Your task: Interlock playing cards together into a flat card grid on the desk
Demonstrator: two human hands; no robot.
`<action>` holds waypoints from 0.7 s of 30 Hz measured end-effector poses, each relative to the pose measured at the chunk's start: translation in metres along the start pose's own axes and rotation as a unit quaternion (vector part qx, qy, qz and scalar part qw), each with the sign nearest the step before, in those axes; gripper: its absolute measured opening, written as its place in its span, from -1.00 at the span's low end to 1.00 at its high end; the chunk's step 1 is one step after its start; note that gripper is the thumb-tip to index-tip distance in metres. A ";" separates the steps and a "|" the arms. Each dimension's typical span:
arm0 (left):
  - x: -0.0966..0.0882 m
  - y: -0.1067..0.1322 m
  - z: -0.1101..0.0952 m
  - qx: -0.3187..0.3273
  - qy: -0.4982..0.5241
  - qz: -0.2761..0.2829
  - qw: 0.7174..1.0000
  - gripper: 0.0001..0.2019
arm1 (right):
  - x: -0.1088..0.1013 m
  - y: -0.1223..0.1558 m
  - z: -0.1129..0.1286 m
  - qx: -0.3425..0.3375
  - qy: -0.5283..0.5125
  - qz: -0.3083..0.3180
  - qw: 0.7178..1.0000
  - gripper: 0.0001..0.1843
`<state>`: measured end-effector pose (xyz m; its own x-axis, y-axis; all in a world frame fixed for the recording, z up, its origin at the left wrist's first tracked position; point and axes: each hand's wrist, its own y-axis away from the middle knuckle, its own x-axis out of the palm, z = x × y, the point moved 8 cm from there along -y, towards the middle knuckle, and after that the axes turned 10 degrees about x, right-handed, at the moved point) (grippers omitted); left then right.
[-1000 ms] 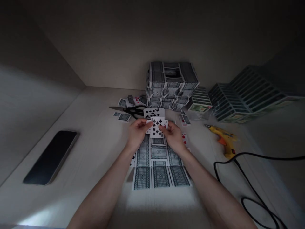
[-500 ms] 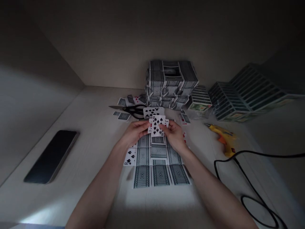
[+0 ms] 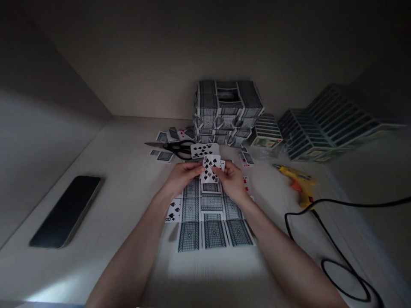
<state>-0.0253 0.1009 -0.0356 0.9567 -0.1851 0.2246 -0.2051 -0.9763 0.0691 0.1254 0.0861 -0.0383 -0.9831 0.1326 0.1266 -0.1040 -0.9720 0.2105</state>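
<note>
Both my hands hold playing cards [image 3: 210, 164] above the layout, a ten of spades face up in front with a jack partly behind it. My left hand [image 3: 184, 176] pinches the left edge between thumb and fingers. On the right side, my right hand [image 3: 233, 179] grips the cards with its thumb across the front. Beneath them lies a panel of joined playing cards [image 3: 214, 234], patterned backs up, its upper part hidden by my hands. An eight of spades [image 3: 172, 212] sticks out at the panel's left side. Just beyond the held cards lies another spade card [image 3: 204, 150].
Black-handled scissors [image 3: 173, 147] lie among card pieces [image 3: 165, 157]. Behind stands a box-like structure of cards [image 3: 227, 111]. Stacked card boxes [image 3: 321, 124] are at right. A yellow glue gun [image 3: 300, 184] with black cable [image 3: 340, 256] lies right; a phone [image 3: 66, 211] lies left.
The ten of spades has shifted left over the card behind it, covering that card's left end. The whole view has slid slightly left.
</note>
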 end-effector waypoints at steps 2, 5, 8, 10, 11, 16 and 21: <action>-0.002 0.000 0.000 0.001 -0.026 -0.008 1.000 -0.69 | 0.000 0.000 -0.001 0.001 0.010 -0.001 1.000 -0.73; -0.003 -0.001 -0.003 0.011 -0.049 -0.021 0.999 -0.72 | 0.000 0.000 -0.001 -0.003 0.017 0.007 1.000 -0.73; -0.003 -0.001 -0.006 0.019 -0.065 -0.043 0.997 -0.76 | 0.003 0.001 0.000 0.000 0.015 0.019 1.000 -0.73; -0.004 0.000 -0.006 0.017 -0.067 -0.058 0.996 -0.77 | 0.004 0.003 0.002 0.000 0.009 0.022 1.000 -0.73; -0.004 0.000 -0.006 0.014 -0.064 -0.066 0.996 -0.77 | 0.004 0.003 0.003 -0.002 0.006 0.021 1.000 -0.73; -0.004 0.001 -0.005 0.008 -0.057 -0.088 0.994 -0.77 | 0.005 0.004 0.005 -0.001 -0.015 0.024 1.000 -0.74; -0.003 0.003 -0.007 0.008 -0.067 -0.094 0.993 -0.76 | 0.004 0.003 0.003 0.018 -0.025 0.027 0.999 -0.75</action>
<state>-0.0304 0.0992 -0.0295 0.9970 -0.0121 0.0770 -0.0184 -0.9964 0.0825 0.1212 0.0846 -0.0346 -0.9783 0.0904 0.1864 -0.0445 -0.9705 0.2370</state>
